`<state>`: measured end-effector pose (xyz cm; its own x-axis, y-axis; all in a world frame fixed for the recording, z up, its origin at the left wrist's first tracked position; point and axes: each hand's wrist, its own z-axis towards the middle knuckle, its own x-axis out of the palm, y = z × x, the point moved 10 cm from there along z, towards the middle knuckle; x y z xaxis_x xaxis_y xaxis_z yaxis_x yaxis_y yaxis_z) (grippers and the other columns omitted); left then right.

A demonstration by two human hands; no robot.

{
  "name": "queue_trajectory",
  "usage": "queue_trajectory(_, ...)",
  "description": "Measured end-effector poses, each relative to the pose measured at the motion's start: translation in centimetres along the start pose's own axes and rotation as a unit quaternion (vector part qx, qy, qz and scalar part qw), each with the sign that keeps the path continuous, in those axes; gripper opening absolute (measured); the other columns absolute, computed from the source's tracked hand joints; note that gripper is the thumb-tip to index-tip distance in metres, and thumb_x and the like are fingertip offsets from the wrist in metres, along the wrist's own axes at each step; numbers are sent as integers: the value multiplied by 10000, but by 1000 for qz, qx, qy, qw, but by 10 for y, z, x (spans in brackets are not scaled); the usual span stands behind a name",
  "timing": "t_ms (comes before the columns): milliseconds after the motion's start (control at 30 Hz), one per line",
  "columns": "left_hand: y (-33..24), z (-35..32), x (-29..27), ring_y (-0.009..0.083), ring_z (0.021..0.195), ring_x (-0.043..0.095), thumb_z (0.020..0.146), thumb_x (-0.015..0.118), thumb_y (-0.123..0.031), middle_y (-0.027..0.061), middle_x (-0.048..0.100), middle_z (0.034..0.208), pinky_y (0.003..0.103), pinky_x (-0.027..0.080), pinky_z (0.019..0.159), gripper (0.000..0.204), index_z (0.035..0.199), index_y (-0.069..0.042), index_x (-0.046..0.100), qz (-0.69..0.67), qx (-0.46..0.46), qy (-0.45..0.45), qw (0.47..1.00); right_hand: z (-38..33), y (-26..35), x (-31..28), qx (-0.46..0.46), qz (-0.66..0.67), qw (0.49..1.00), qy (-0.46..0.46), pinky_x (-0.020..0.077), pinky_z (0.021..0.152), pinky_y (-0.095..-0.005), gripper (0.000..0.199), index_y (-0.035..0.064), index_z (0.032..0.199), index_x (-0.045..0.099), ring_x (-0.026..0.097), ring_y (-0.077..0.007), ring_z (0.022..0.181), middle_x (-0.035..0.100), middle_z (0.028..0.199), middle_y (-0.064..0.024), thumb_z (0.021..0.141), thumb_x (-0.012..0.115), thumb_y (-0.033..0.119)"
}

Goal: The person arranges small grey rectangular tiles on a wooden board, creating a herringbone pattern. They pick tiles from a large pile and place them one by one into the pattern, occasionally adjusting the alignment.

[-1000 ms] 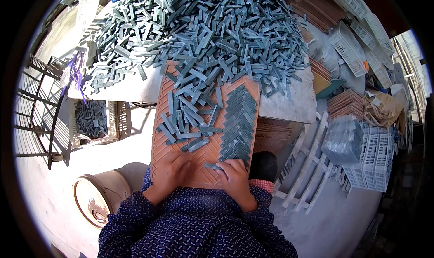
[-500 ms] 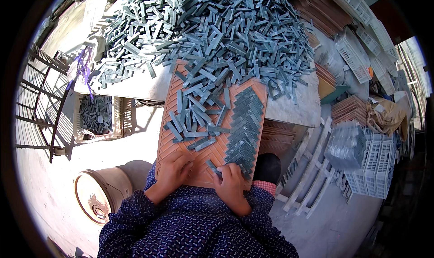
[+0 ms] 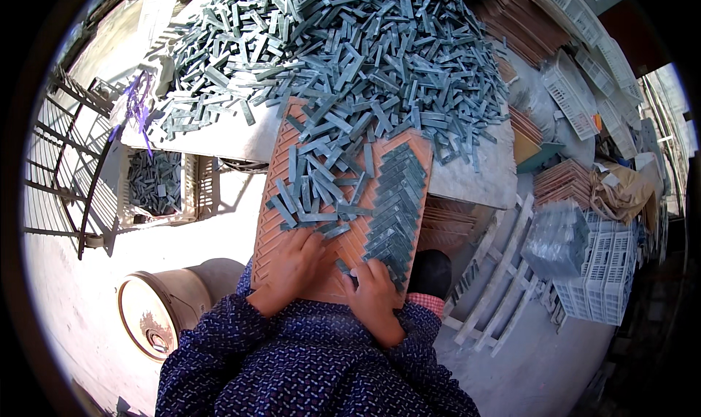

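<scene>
A ribbed orange tray [image 3: 274, 227] lies over my lap, its far end against the table. Along its right side, dark grey-green stone strips [image 3: 398, 198] sit in a herringbone pattern. My right hand [image 3: 374, 300] is closed on a short stone strip [image 3: 342, 266] at the near end of that pattern, with the strip's tip showing past the fingers. My left hand [image 3: 293, 262] bends its fingers over a strip at the near edge of the loose strips [image 3: 310, 176]. Its fingertips cover most of that strip, while another strip [image 3: 336, 231] shows just beside them.
A large heap of stone strips [image 3: 365, 52] covers the table [image 3: 475, 183] beyond the tray. To the left are a crate [image 3: 191, 187] of strips, a lidded bucket [image 3: 150, 315] and a metal rack [image 3: 55, 169]. A wooden pallet [image 3: 496, 271] and white crates [image 3: 595, 271] stand right.
My left hand has moved forward and right, from bare tray onto the nearest loose strips. My right hand stays near the pattern with its strip, its fingers shifted slightly.
</scene>
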<state>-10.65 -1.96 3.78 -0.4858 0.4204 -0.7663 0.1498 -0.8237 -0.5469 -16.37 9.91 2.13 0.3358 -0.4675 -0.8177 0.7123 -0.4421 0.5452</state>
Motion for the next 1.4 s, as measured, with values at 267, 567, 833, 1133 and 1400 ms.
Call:
queue_trajectory(267,11,0,11,290,829,543,733,642,-118,114,528,876,373,459,717,248,946,-13,571,34,-43,12,998,8,-3,-7,0,74,997,15,473,669,-377,228,34,879,585,567,-296,795,548,879,-111,708,728,85)
queue_trajectory(567,15,-4,7,311,773,551,756,612,-30,106,541,832,408,450,669,143,894,-37,580,18,-27,-33,999,65,6,-3,-111,65,991,-35,491,714,-371,262,42,994,618,583,-308,856,570,948,-116,740,672,8)
queue_trajectory(833,28,-38,8,326,834,611,791,636,-68,136,615,926,396,500,709,192,978,-32,607,-86,-109,88,986,54,15,22,-161,132,970,124,495,727,-356,151,33,892,663,598,-289,861,606,905,-109,745,664,2)
queue_trajectory(1133,12,-41,5,318,835,602,782,611,-39,122,588,961,384,504,703,244,1024,-21,599,-56,-40,79,994,49,-2,20,-96,147,981,84,499,680,-354,142,42,896,665,604,-283,810,613,890,-99,754,669,43)
queue_trajectory(1400,7,-49,6,311,853,595,778,602,-35,134,577,952,368,500,718,328,1104,4,583,-60,-63,111,990,49,1,25,-94,134,980,116,501,680,-352,131,43,894,662,613,-308,806,626,906,-104,763,668,54)
